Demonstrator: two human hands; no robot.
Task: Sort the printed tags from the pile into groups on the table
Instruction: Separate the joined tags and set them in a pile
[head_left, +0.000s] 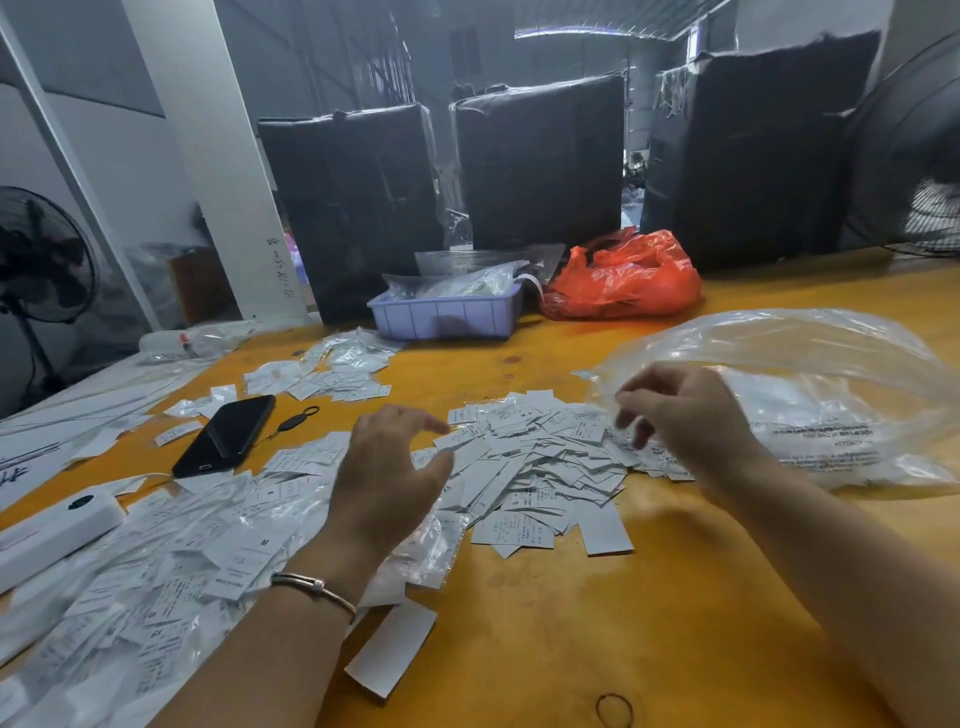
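**Hands over the tag pile**

Loose pile of printed tags (535, 467) heaped mid-table on the orange table (597, 623), white slips overlapping at all angles, some showing size letters. Left hand (389, 467) hovering over the pile's left edge, fingers loosely curled and spread, holding nothing visible; thin bracelet (317, 587) at the wrist. Right hand (680, 410) above the pile's right edge, fingers bent downward, blurred; cannot tell whether pinching a tag. Large clear plastic bag (810, 395) just right of the pile, touching its edge. More tags in clear sleeves spread across the near left (156, 587), a further small group at far left of centre (322, 379). Black phone (226, 436) lying left of the pile, white device (57, 525) nearer left. Lilac tray (447, 314) and red plastic bag (623, 280) at the far side. Rubber band (614, 710) near the front edge.
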